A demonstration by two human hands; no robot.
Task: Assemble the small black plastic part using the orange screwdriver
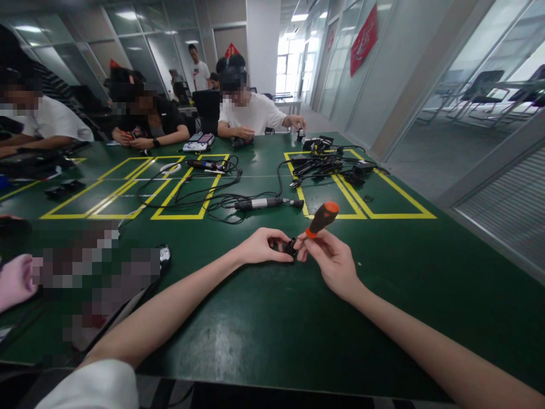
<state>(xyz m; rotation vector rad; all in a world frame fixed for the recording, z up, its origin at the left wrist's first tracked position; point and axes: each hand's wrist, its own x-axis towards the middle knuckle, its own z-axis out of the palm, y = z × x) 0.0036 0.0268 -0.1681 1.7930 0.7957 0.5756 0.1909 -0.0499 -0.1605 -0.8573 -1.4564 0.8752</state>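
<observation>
My left hand (266,246) pinches a small black part (290,247) just above the green table (255,318). My right hand (334,261) is closed on a screwdriver (324,217) with a black and orange handle, tilted so that the handle's end points up and right. The screwdriver's lower end is hidden by my fingers, close to the black part. My two hands nearly meet; whether the tool touches the part cannot be made out. Beyond them lies a grey and black electric screwdriver (259,203) with a cable.
Black cables and adapters (323,165) are heaped at the back right, inside yellow tape (402,216). Another corded tool (204,165) lies at the back left. A pink cloth (19,282) is at the left edge. Several people sit across the table.
</observation>
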